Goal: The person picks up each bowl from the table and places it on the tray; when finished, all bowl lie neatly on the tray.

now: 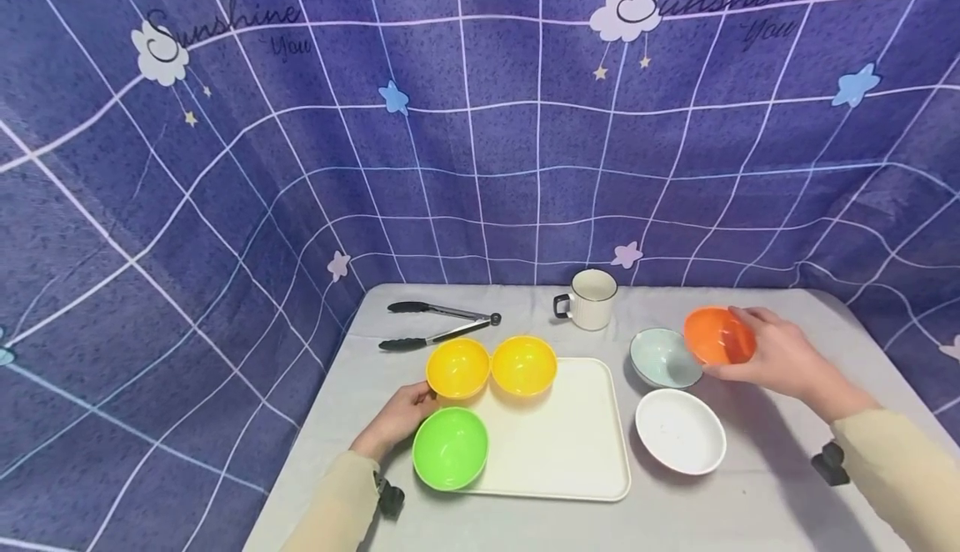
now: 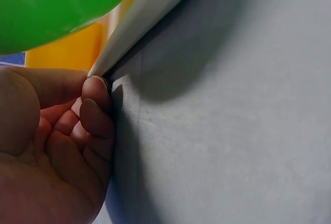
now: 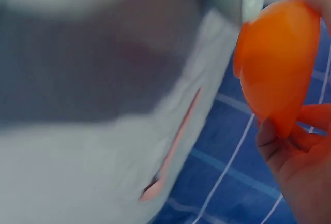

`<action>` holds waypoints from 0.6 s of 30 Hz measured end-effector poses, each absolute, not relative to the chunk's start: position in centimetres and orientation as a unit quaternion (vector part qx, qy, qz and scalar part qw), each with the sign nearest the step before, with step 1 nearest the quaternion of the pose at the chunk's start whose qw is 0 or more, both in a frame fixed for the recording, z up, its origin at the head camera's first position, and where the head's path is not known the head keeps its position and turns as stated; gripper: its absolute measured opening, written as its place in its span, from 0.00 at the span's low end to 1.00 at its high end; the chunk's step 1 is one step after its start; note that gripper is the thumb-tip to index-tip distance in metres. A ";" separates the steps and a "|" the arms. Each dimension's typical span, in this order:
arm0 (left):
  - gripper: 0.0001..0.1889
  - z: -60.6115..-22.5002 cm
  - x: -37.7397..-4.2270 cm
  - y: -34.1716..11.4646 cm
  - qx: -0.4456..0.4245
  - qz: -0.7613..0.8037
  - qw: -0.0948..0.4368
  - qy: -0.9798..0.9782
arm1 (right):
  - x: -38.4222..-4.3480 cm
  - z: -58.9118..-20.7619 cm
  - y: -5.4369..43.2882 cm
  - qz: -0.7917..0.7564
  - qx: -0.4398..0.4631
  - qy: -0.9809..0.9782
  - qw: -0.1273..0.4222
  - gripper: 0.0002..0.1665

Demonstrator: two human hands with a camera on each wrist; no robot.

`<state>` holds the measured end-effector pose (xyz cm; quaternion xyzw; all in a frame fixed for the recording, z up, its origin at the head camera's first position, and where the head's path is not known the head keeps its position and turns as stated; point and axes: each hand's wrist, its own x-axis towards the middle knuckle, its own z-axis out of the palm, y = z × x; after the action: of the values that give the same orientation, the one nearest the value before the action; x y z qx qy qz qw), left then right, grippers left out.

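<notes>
My right hand (image 1: 780, 356) holds an orange bowl (image 1: 708, 337) by its rim, above the table at the right. In the right wrist view, thumb and fingers grip opposite sides of the orange bowl (image 3: 279, 58). My left hand (image 1: 405, 413) is at the left edge of a cream tray (image 1: 555, 444). The left wrist view shows its thumb and fingers pinching the tray's rim (image 2: 121, 40). A green bowl (image 1: 450, 449) and two yellow bowls (image 1: 457, 368) stand on the tray's left and far parts, close to the left hand.
A pale blue-grey bowl (image 1: 663, 358) and a white bowl (image 1: 680, 433) stand right of the tray. Behind are a cream mug (image 1: 592, 299) and black-tipped tongs (image 1: 442, 331). A slim pink spoon-like thing (image 3: 176, 146) lies on the table. A blue curtain (image 1: 502, 160) hangs behind.
</notes>
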<state>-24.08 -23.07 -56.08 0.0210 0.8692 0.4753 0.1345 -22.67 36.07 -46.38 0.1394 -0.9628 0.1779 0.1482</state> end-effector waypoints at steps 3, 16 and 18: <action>0.05 -56.2 -24.2 -23.1 0.026 0.476 0.135 0.868 | -22.5 -46.1 34.1 0.186 0.170 -0.953 0.166 0.63; 0.05 -56.2 -24.5 -23.2 0.020 0.477 0.139 0.868 | -21.1 -46.6 24.5 0.202 0.252 -0.940 0.110 0.65; 0.05 -56.1 -24.4 -23.3 0.018 0.477 0.140 0.868 | -20.6 -46.9 22.8 0.202 0.257 -0.941 0.090 0.65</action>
<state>-24.38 -23.29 -56.15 0.0176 0.8676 0.4768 0.1400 -20.64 22.85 -46.88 0.2571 -0.9407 0.2020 0.0904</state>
